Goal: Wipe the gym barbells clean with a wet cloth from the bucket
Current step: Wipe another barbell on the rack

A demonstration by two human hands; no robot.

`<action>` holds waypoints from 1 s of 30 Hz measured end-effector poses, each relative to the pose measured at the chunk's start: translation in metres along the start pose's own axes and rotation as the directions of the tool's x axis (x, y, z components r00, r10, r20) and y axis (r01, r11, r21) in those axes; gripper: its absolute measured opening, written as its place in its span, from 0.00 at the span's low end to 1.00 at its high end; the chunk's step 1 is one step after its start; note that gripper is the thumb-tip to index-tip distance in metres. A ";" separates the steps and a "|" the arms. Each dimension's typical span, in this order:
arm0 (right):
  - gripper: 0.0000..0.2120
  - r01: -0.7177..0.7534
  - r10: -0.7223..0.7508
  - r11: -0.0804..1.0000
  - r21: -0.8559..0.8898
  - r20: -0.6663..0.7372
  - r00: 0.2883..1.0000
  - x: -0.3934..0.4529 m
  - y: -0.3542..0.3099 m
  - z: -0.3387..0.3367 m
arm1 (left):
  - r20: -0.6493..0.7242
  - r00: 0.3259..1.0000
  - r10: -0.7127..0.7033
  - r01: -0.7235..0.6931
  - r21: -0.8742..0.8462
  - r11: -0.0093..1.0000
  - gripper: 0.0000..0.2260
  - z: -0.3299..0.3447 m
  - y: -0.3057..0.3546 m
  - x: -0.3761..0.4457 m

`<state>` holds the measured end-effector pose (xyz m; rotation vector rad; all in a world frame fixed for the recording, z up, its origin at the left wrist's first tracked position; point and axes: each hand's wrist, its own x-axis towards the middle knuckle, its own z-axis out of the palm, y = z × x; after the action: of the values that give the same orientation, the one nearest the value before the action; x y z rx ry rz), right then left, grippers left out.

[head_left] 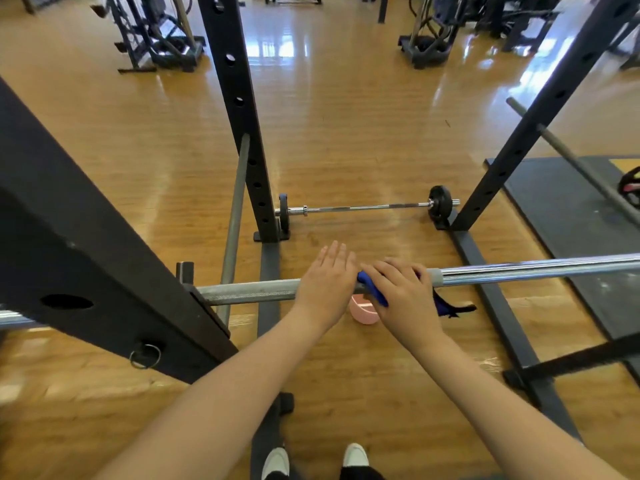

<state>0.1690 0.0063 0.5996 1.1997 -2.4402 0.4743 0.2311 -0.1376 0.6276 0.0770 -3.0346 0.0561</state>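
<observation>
A black perforated rack upright (86, 258) fills the left foreground; a ring pin (145, 355) hangs from its lower face. A racked barbell (249, 292) is seen running across the view at waist level, its dull grey sleeve on the left and its bright chrome part on the right. The left hand (325, 282) is laid flat on the grey sleeve with fingers straight, nothing clasped. Just beside it, the right hand (401, 292) is pressed over a blue cloth (372, 289) on the bar, fingers curled around cloth and bar; a loose dark end of the cloth hangs below the bar to the right. A pink bucket (363, 311) is seen on the floor beneath the two hands, partly hidden by them. Farther back, a second barbell (363, 207) with small black plates lies on the floor between the two far rack uprights. The floor (346, 116) is glossy wood-pattern flooring with window glare. A dark rubber mat (568, 209) lies at right. Other gym machines stand along the far edge of the room.
</observation>
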 end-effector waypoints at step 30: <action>0.14 -0.387 0.339 0.720 0.576 0.194 0.921 0.040 0.009 -0.046 | -0.053 0.998 0.017 -0.019 -0.042 0.999 0.20 0.009 -0.003 0.003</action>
<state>0.1477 0.0059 0.6572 0.9334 -2.6875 1.4502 0.2277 -0.1415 0.6193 0.0438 -2.9821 -0.0051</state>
